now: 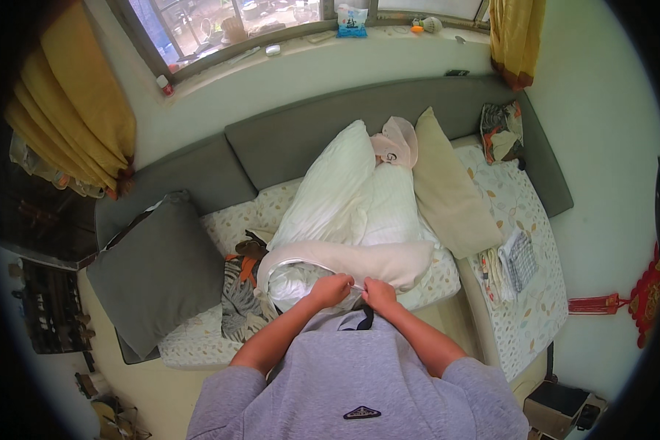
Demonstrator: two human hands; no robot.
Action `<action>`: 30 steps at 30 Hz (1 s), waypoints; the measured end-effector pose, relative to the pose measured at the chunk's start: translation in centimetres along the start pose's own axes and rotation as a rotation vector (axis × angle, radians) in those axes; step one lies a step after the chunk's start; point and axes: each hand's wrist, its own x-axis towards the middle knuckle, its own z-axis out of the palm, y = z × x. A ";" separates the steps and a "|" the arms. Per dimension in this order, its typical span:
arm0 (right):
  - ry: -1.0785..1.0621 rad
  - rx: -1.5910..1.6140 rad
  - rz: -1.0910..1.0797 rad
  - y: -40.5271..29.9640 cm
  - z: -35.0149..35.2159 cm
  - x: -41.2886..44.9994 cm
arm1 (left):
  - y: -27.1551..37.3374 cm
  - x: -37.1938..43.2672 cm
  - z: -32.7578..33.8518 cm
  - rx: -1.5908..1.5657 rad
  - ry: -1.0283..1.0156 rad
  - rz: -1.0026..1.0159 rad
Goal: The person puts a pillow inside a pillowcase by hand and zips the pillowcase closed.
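Observation:
Both hands are close together at the near edge of a pale beige cushion cover [352, 258]. My left hand [333, 290] pinches the edge of its opening, where a light zipper strip shows. My right hand [379, 293] grips the same edge just to the right. Inside the opening, left of my hands, lies a whitish, shiny filling or inner cushion [294, 283]. Behind the cover, white crinkled pillows or fabric [335, 181] lean towards the sofa back, and a pink cloth [396, 143] rests beside their top.
A grey cushion [162, 275] lies at the left of the sofa, by a patterned cloth [239, 300]. A beige cushion [454, 192] leans at the right. Folded cloths [517, 261] rest on the right seat. The grey sofa back [308, 132] runs below the windowsill [302, 47].

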 end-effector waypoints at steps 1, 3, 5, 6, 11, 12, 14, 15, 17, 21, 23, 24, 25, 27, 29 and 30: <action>0.002 0.020 -0.004 0.2 0.1 0.0 | -0.1 -0.1 0.1 0.000 0.000 -0.002; 0.028 0.076 0.008 0.6 0.2 -0.2 | -0.3 -0.3 0.2 -0.019 0.008 -0.004; 0.052 0.130 0.019 1.0 0.2 -0.6 | -0.3 -0.6 0.4 -0.024 0.018 -0.005; 0.100 0.139 0.003 1.0 0.2 -0.8 | -0.3 -0.8 0.5 -0.027 0.027 -0.002; 0.152 0.139 0.001 0.4 0.1 -1.3 | 0.1 -1.3 1.1 -0.056 0.054 0.012; 0.119 0.113 0.014 0.2 0.0 -1.1 | 0.4 -1.2 1.3 -0.056 0.061 0.014; 0.086 0.086 0.032 -0.1 0.0 -0.8 | 0.9 -1.1 1.7 -0.061 0.069 0.018; 0.034 0.062 0.039 -0.2 0.2 -0.5 | 1.0 -1.0 1.8 -0.061 0.080 0.021; -0.019 0.037 0.050 0.0 0.5 -0.5 | 1.4 -0.6 2.0 -0.050 0.064 0.019; 0.010 0.075 0.007 0.4 0.8 -0.9 | 1.5 -0.8 2.7 -0.041 0.074 0.016; 0.047 0.127 -0.010 0.5 0.9 -1.2 | 1.7 -0.9 2.8 -0.036 0.054 -0.007; 0.066 0.238 -0.030 0.5 0.8 -1.2 | 2.0 -1.0 2.7 -0.028 0.032 -0.029; 0.086 0.348 -0.049 0.5 0.7 -1.3 | 2.3 -1.0 2.6 -0.031 0.035 -0.031; 0.074 0.408 -0.063 -0.5 -0.2 -1.1 | 2.9 -1.3 2.3 0.030 -0.011 -0.083; 0.066 0.467 -0.080 -2.4 -1.5 -0.8 | 3.9 -1.0 1.7 0.034 0.055 -0.152; 0.110 0.434 -0.129 -3.3 -2.0 -0.6 | 4.2 -0.8 1.5 0.040 0.114 -0.217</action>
